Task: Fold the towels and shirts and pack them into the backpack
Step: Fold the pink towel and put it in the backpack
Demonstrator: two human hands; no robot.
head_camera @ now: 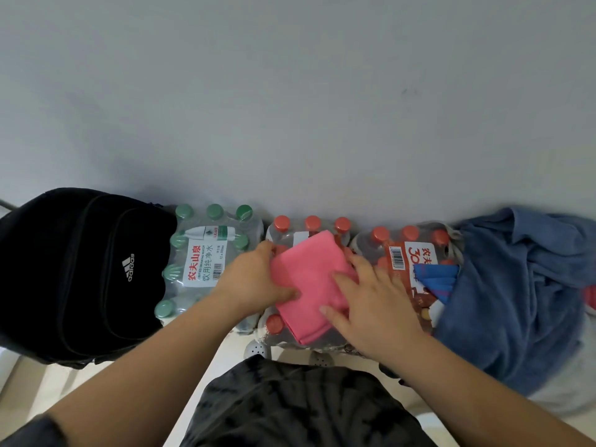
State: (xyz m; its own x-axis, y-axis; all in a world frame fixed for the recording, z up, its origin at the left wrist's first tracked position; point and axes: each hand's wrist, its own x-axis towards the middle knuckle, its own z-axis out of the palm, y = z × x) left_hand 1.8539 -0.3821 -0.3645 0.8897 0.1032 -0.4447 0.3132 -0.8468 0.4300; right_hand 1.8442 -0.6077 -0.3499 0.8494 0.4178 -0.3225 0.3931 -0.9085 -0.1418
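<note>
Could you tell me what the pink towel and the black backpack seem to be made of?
The pink towel looks like soft microfibre cloth, matte, folding limply. The black backpack seems woven synthetic fabric, matte, with stitched seams.

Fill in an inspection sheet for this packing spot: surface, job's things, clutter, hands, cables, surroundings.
Surface: green-cap pack, middle pack and right pack of bottles stand side by side on a pale floor.
Job's things: folded pink towel on the middle pack; black backpack at left; blue heap at right; small blue cloth on the right pack.
Clutter: white slippers below the packs.
Hands: left hand grips the towel's left edge, thumb on top; right hand presses flat on it.
Cables: nothing seen.
Surroundings: plain grey wall.
</note>
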